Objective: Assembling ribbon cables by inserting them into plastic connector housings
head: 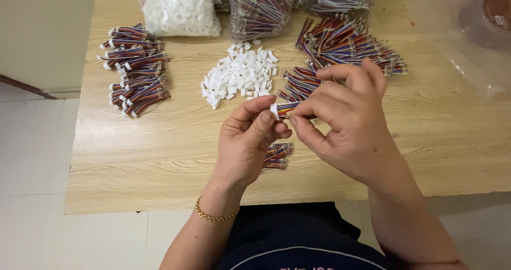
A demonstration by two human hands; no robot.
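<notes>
My left hand (249,142) pinches a small white plastic connector (274,109) between thumb and forefinger. My right hand (346,121) holds a short bundle of multicoloured wires (288,107) whose end meets that connector. Both hands hover over the middle of the wooden table (159,158). Under my left hand lies a small bunch of wire bundles (278,155). Just beyond my hands sit a heap of loose white connectors (239,74) and a pile of loose wire bundles (346,46).
A stack of wire bundles with white connectors on them (136,70) lies at the table's left. Clear bags of white connectors (181,6) and of wires (263,6) stand along the far edge. A crumpled clear plastic bag (474,30) lies far right. The tiled floor (32,153) lies to the left.
</notes>
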